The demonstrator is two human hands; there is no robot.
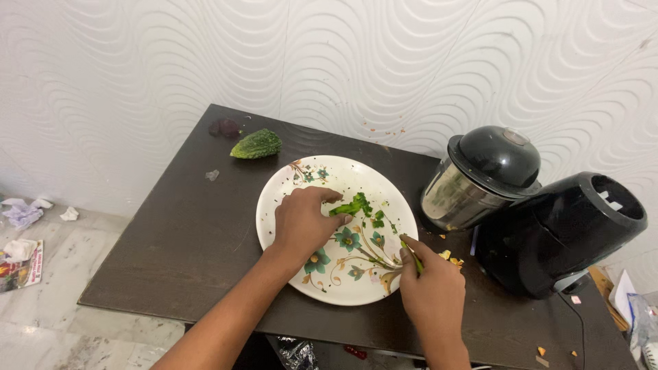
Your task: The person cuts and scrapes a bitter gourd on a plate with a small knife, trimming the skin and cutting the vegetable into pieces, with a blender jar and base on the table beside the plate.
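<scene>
- Plate (291, 188), round, white with a flower pattern, at the middle of a dark table (178, 240); both hands at work over it.
- Left hand (301, 223), palm down on the plate, fingers curled together over a small bunch of green leaves (356, 205); pinning the bunch against the plate surface.
- Right hand (432, 291), at the plate's right rim, thumb and fingers pinched shut on a thin green stem (414, 257) pointing inward across the rim.
- Chopped green bits (378, 219), scattered on the plate between the two hands.
- Bitter gourd (256, 144), whole, on the table beyond the plate, well apart from both hands.
- Mixer jar (480, 178), steel with a black lid, just right of the plate; black mixer base (558, 229) beside it, lying tilted.
- Orange scraps (450, 258), on the table near the right hand.
- Handling advice, as a judgement: best kept low over the plate, leaves held steady under the left fingertips, stems drawn off in short pulls so loose bits land on the plate rather than the table.
</scene>
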